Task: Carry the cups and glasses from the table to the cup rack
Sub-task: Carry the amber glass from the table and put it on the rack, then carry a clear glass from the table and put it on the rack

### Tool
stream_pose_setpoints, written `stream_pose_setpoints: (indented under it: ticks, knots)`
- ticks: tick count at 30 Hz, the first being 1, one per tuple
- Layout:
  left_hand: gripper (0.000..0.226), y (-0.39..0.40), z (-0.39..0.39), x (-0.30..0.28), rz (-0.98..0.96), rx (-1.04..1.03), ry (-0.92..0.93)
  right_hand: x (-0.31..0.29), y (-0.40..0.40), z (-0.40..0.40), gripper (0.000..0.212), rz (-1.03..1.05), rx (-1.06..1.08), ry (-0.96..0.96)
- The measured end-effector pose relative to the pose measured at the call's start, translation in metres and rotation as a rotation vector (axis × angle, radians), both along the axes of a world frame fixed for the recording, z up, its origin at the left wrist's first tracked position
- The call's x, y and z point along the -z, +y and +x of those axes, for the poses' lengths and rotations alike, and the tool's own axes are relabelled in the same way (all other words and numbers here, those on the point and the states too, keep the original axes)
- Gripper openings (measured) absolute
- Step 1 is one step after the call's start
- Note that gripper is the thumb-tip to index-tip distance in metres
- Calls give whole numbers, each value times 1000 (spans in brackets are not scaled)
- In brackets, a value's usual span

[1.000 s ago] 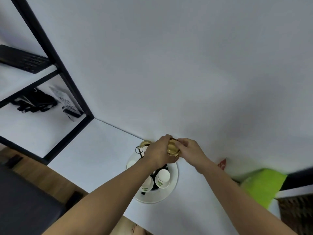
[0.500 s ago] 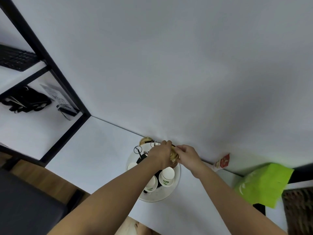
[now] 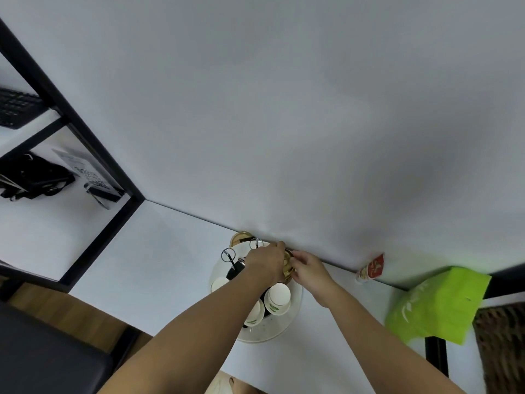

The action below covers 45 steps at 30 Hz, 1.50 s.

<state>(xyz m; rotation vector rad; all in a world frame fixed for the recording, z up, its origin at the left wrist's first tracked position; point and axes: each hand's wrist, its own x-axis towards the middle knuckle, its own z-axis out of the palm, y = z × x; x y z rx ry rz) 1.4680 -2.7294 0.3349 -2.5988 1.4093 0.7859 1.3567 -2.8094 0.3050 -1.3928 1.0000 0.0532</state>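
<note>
An amber glass (image 3: 287,266) showed between the hands; white cups (image 3: 277,298) with green leaf prints stood just below them.

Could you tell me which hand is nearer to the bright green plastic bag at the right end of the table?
Right. The right hand is at the cup rack, on the side toward the bright green plastic bag; the left hand lies beyond it, farther left.

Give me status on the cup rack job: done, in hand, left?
Done: three white paper cups sit upturned on the cup rack. In hand: left hand and right hand together hold an amber glass at the rack's far side. Left: none visible on the table.
</note>
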Motion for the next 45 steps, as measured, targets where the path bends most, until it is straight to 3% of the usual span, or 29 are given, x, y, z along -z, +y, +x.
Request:
stream_pose_setpoints:
  ticks: [4,11,21,25,33,40,45]
  knots:
    - [83,0,-1,-7,-41,-20,30,-26,1,4,42,-98,-100,29]
    - [77,0,21,-83,-229,-58,-94,-101,-17,20,37,-403,-188,-75]
    - [52,40,39,-291,-735,-266,-339,-303,-23,29,29,-818,-212,-558]
    - [50,78,24,-341,-846,-307,-479,-354,1,20,30,-897,-227,-719]
    - [52,182,-22,-364,-881,-492,-637,-377,79,25,31,-789,-424,-873]
    - [49,327,-85,-357,-809,-792,-726,-374,228,25,27,-595,-761,-1031]
    - [49,452,-180,-351,-741,-1049,-816,-379,361,-16,24,-447,-1022,-1145]
